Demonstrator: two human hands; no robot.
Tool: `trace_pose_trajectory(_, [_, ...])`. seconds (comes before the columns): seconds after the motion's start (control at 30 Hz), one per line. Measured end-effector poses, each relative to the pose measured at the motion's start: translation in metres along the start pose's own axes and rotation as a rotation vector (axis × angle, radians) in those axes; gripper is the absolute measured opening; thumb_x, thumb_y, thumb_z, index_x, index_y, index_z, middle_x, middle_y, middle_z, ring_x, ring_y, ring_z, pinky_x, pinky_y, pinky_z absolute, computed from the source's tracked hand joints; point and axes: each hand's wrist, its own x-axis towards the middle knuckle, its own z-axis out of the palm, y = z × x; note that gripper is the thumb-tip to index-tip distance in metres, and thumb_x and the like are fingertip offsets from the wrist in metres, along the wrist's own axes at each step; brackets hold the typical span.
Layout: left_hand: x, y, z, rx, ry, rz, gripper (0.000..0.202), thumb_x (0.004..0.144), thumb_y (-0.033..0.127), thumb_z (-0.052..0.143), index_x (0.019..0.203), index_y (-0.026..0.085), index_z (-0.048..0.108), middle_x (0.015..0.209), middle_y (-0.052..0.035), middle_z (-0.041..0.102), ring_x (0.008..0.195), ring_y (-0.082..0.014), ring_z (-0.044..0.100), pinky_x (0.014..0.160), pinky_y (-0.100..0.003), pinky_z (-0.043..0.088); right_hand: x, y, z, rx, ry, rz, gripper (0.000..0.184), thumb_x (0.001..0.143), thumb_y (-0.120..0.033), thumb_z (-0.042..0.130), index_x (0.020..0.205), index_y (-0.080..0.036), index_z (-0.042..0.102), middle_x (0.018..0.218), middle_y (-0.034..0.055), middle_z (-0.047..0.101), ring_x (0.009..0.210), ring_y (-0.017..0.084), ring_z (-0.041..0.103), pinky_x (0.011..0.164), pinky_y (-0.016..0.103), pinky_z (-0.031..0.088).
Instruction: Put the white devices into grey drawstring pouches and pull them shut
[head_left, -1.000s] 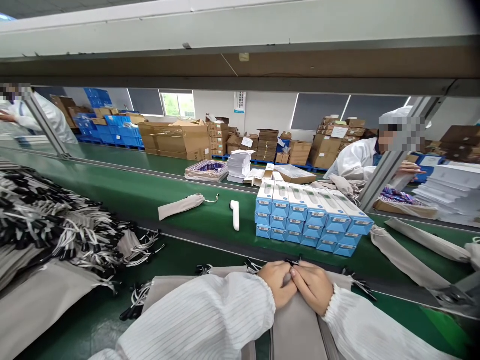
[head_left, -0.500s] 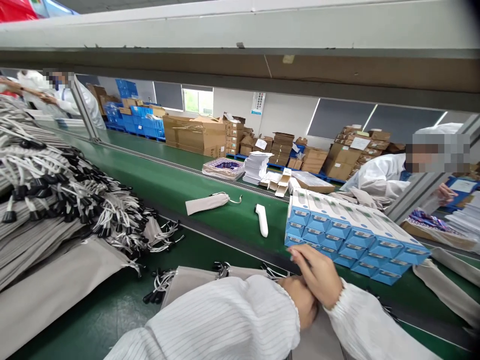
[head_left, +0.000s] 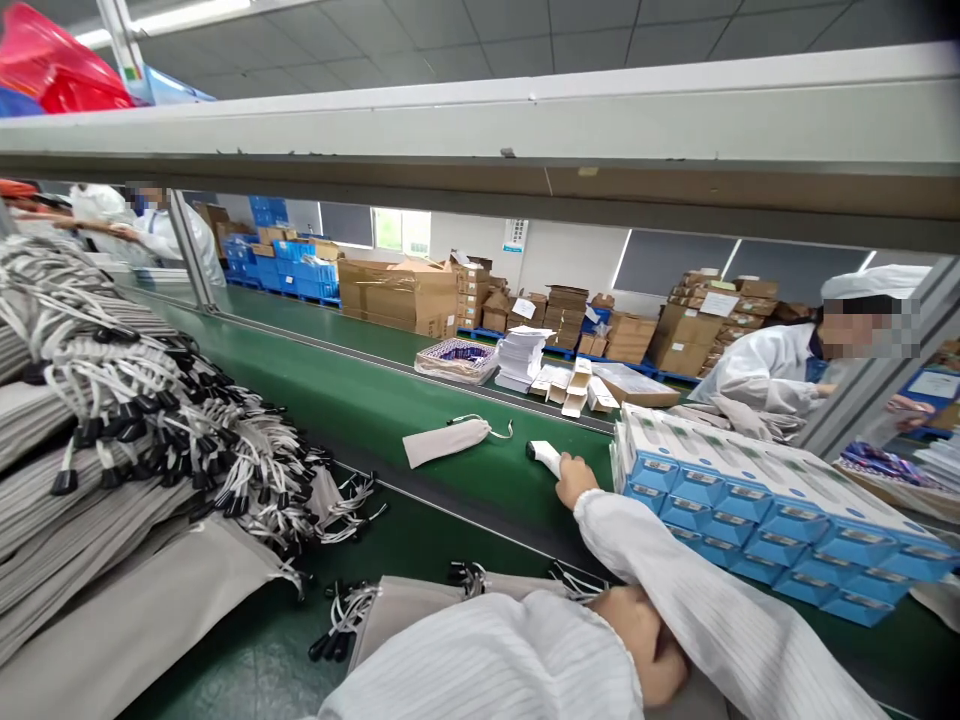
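Note:
My right hand is stretched out over the green belt and closed around a white handheld thermometer lying on it. A beige drawstring pouch lies on the belt just left of it. My left hand rests near me on a stack of flat beige pouches, partly hidden under my right sleeve; its fingers are not visible. Right of my reaching hand stands a block of blue and white boxes.
A large heap of beige pouches with black-tipped cords fills the left. Across the line a person in white works. Paper stacks, a tray and cardboard cartons stand beyond. A shelf beam crosses overhead.
My right hand left the pouch stack, reached forward across the belt and closed on the white thermometer. My left hand stayed on the stack. The view tilted up.

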Motion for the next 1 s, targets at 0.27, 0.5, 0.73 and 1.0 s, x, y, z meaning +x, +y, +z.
trace_pose_trajectory(0.27, [0.008,0.012,-0.013,-0.148,0.091,0.058,0.010,0.076,0.020,0.037,0.076,0.016,0.046,0.071,-0.0009,0.045,0.065,-0.0122,0.044,0.059,-0.021,0.034,-0.069,0.041,-0.100,0.947,-0.017,-0.290,0.068,0.074,-0.023,0.049,0.127,-0.023,0.006,0.090,0.0037,0.050,0.084,0.016,0.052,0.076,0.031,0.040])
trace_pose_trajectory(0.5, [0.015,0.038,-0.037,-0.277,0.108,0.154,0.022,0.084,0.031,0.032,0.071,0.016,0.043,0.069,-0.0001,0.035,0.060,-0.0115,0.036,0.056,-0.023,0.029,-0.143,0.076,-0.132,1.579,-0.047,-0.319,0.099,0.061,-0.020,0.067,0.122,-0.040,-0.008,0.086,0.0004,0.046,0.074,0.018,0.053,0.066,0.036,0.043])
trace_pose_trajectory(0.73, [0.033,0.048,-0.053,-0.216,0.284,0.161,0.016,0.083,0.028,0.035,0.076,0.016,0.044,0.082,-0.0029,0.034,0.073,-0.0134,0.039,0.065,-0.025,0.032,-0.133,0.090,-0.121,1.429,-0.105,-0.294,0.043,0.066,-0.040,0.061,0.101,-0.023,0.041,0.068,-0.0024,0.045,0.054,0.008,0.043,0.049,0.017,0.035])
trace_pose_trajectory(1.0, [0.044,0.056,-0.072,0.073,0.265,0.035,0.013,0.078,0.031,0.043,0.085,0.022,0.050,0.089,-0.0014,0.038,0.069,-0.0112,0.045,0.064,-0.023,0.037,-0.135,0.090,-0.104,0.957,-0.224,-0.117,0.050,0.075,-0.060,0.030,0.072,-0.015,0.052,0.055,0.0004,0.045,0.044,0.011,0.040,0.040,0.021,0.031])
